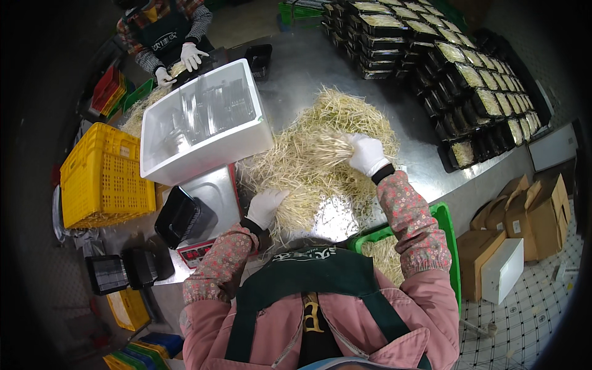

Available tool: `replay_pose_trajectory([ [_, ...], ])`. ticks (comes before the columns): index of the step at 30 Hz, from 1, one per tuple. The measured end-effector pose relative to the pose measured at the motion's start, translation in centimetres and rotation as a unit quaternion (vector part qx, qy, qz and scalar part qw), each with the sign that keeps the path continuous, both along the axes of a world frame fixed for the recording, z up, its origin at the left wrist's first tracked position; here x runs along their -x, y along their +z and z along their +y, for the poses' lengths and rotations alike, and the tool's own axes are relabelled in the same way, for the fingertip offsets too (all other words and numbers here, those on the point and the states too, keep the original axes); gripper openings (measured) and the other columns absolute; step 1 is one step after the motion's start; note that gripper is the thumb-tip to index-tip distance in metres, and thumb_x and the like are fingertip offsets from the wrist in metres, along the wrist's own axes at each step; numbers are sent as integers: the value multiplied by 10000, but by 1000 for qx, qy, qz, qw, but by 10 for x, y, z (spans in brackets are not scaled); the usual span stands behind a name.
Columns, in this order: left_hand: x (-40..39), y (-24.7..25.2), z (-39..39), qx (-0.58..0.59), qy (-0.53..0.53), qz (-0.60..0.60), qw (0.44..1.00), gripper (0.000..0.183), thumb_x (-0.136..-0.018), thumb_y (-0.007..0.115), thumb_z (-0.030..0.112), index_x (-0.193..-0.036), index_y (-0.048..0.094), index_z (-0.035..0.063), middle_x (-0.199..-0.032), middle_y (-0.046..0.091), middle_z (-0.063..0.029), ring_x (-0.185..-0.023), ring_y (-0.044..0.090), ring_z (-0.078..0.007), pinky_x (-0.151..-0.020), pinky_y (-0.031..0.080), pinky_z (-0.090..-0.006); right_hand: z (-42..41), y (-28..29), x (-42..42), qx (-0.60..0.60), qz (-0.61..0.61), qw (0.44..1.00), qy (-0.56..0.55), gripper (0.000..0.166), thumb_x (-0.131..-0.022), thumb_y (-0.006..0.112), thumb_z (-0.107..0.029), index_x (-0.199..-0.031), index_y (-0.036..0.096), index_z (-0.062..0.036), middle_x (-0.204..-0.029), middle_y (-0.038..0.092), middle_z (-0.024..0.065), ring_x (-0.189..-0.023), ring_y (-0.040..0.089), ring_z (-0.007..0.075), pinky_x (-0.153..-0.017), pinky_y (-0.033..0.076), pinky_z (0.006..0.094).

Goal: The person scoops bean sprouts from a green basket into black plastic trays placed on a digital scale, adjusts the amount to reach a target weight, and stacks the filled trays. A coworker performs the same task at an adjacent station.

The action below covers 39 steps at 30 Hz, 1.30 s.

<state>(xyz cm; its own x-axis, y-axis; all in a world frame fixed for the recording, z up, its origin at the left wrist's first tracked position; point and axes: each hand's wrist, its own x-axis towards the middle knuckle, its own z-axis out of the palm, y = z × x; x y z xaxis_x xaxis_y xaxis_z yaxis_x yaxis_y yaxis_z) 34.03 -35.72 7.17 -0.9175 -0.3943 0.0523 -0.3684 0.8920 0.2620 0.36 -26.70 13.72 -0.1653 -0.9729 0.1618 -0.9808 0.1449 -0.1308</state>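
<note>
A large heap of bean sprouts (356,111) lies on the metal table (300,55) before me. My left hand (267,208), in a white glove, grips a bunch of sprouts (298,210) at the heap's near left edge. A second bunch (326,147) is in my gloved right hand (367,155), over the heap's right side. Left of the heap, a black plastic tray (178,217) sits tilted on a weighing scale (215,194). More black trays (106,274) stand further left.
A white foam box (208,162) holding clear plastic lids stands behind the scale, beside a yellow crate (108,175). Packed sprout trays (485,101) are stacked at the right. A green crate (446,231) is by my right arm. Across the table, a co-worker's gloved hands (189,58) handle sprouts.
</note>
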Motion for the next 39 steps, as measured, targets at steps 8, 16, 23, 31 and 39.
replay_pose_trajectory([
  [8, 19, 16, -13, -155, 29, -92, 983, 1082, -599, 864, 440, -1489, 323, 148, -1447, 435, -147, -1249, 492, -384, -983, 456, -475, -11, -54, -93, -188, 6, 981, 40, 1284, -545, 893, -460, -1551, 141, -196, -1570, 225, 206, -1425, 259, 421, -1101, 247, 633],
  [16, 99, -23, -26, -172, 187, -130, 958, 1121, -571, 889, 352, -1476, 306, 41, -1402, 428, -309, -1170, 558, -443, -957, 483, -451, 16, -86, -79, -194, -25, 980, -24, 1135, -617, 849, -398, -1519, 222, -112, -1346, 507, 225, -1221, 531, 370, -949, 458, 523],
  [23, 88, -7, -12, -158, 123, -127, 971, 367, -737, 652, 156, -1070, 601, 10, -936, 685, -239, -907, 662, -406, -819, 524, -461, 30, -77, -15, -80, -55, 994, 41, 253, -723, 643, -163, -959, 638, -75, -893, 694, 145, -850, 680, 337, -743, 548, 434],
  [31, 45, -17, 6, -86, -3, 40, 995, 523, -728, 721, 217, -1229, 599, 124, -1066, 620, -103, -1014, 585, -325, -822, 487, -452, 6, -11, -2, -24, -231, 962, -146, 335, -785, 684, -307, -1044, 655, -98, -872, 696, 174, -861, 676, 356, -788, 543, 426],
  [39, -21, -49, 4, -425, 212, 164, 865, 771, -868, 694, 211, -1478, 295, -39, -1501, 375, -220, -1404, 352, -288, -1154, 271, -356, -4, -58, -49, -245, -115, 960, 67, 883, -735, 725, -289, -1483, 324, -45, -1487, 371, 230, -1346, 398, 381, -1106, 349, 434],
])
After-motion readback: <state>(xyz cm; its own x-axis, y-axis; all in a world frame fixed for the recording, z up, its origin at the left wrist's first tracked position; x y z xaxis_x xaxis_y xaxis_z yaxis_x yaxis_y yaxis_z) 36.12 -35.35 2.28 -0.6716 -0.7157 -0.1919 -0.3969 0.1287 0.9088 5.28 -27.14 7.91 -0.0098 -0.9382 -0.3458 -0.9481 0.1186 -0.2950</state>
